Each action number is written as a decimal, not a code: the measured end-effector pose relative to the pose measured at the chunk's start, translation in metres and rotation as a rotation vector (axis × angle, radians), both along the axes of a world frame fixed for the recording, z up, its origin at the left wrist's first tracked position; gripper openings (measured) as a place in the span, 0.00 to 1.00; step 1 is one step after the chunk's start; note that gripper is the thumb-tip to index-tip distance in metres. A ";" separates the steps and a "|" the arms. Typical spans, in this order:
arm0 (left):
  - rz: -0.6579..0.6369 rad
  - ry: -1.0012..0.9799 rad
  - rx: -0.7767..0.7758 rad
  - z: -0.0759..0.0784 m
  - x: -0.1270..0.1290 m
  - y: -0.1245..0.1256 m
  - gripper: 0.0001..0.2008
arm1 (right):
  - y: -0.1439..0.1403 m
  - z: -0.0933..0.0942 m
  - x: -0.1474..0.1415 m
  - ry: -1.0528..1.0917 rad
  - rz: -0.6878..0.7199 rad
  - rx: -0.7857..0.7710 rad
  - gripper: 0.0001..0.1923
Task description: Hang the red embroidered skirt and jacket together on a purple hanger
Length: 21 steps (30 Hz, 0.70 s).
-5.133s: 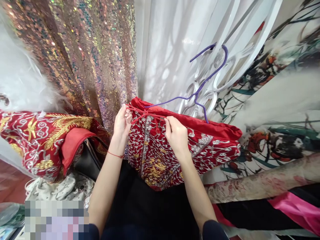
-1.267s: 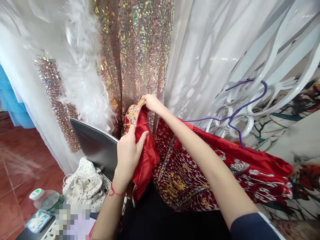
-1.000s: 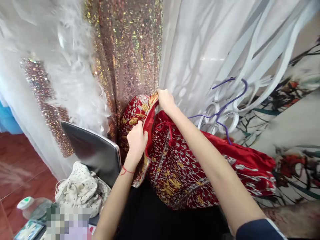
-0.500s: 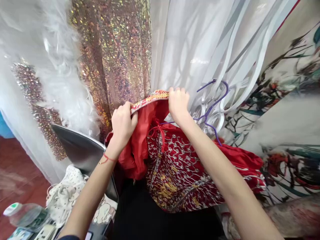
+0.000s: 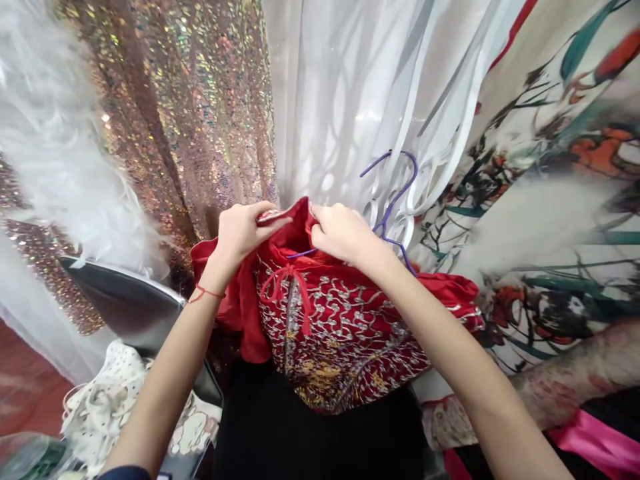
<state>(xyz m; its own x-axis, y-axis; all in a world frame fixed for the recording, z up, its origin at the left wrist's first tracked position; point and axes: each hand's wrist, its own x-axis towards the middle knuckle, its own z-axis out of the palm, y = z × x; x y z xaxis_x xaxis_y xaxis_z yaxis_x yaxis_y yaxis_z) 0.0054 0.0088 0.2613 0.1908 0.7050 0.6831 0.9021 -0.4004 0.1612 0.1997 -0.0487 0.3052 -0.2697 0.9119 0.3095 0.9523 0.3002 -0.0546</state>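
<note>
Red-lined garment is stretching between the two hands, its patterned edge rising to a peak just above the waist of an embroidered red skirt; the rest of it is drooping in folds at the skirt's left. The left hand is gripping that edge, thumb reaching along the lining. The right hand is also holding on, fingers folding tightly at the other side of the peak. Neither hand is standing open, and a stretch of lining is showing between them.

A purple hanger is standing just beyond the right hand, its hook rising beside white scrollwork; whether the hook is bearing on it, I cannot tell. Its arms are running down to the skirt's waist.

Judging by how things are lying, the skirt side is looking done: its red cord is hanging in a tied bow. What is left appears to be the red-lined garment, which is not yet resting on its own; both hands are bearing its edge while its body is bunching. Behind, a sheer white curtain is hanging beside a sequinned cloth.
</note>
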 end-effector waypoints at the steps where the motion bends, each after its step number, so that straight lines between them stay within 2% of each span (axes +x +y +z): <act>1: -0.104 -0.002 -0.020 0.001 0.002 -0.001 0.19 | -0.006 -0.003 0.005 -0.005 0.026 0.059 0.17; 3: -0.268 -0.003 -0.077 0.005 0.007 -0.005 0.20 | -0.021 -0.012 0.018 0.031 0.138 0.201 0.15; 5: -0.373 0.017 -0.156 0.009 0.010 -0.010 0.20 | -0.039 -0.024 0.038 0.136 0.215 0.422 0.13; 7: -0.450 0.061 -0.240 0.012 0.012 -0.014 0.20 | -0.057 -0.037 0.059 0.250 0.141 0.643 0.12; 9: -0.498 0.092 -0.292 0.015 0.016 -0.017 0.19 | -0.069 -0.047 0.081 0.338 -0.007 0.701 0.11; 10: -0.507 0.093 -0.299 0.017 0.020 -0.018 0.19 | -0.072 -0.050 0.091 0.382 -0.058 0.638 0.11; 12: -0.501 0.079 -0.290 0.022 0.028 -0.018 0.18 | -0.073 -0.050 0.109 0.504 -0.086 0.387 0.11; 14: -0.473 0.053 -0.258 0.030 0.038 -0.020 0.17 | -0.068 -0.045 0.123 0.662 -0.046 0.097 0.12; 16: -0.466 0.015 -0.232 0.038 0.047 -0.023 0.16 | -0.061 -0.038 0.132 0.778 0.004 -0.125 0.14; 18: -0.485 -0.037 -0.229 0.045 0.055 -0.029 0.17 | -0.054 -0.033 0.138 0.792 0.047 -0.273 0.16; 21: -0.536 -0.098 -0.274 0.051 0.065 -0.036 0.18 | -0.047 -0.034 0.143 0.719 0.082 -0.330 0.21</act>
<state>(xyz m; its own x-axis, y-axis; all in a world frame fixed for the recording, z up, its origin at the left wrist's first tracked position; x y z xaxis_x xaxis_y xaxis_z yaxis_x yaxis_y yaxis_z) 0.0705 -0.0272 0.3126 0.5134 0.6803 0.5230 0.5620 -0.7272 0.3942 0.3426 -0.0953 0.2717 -0.1765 0.9727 0.1505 0.6257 0.2289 -0.7457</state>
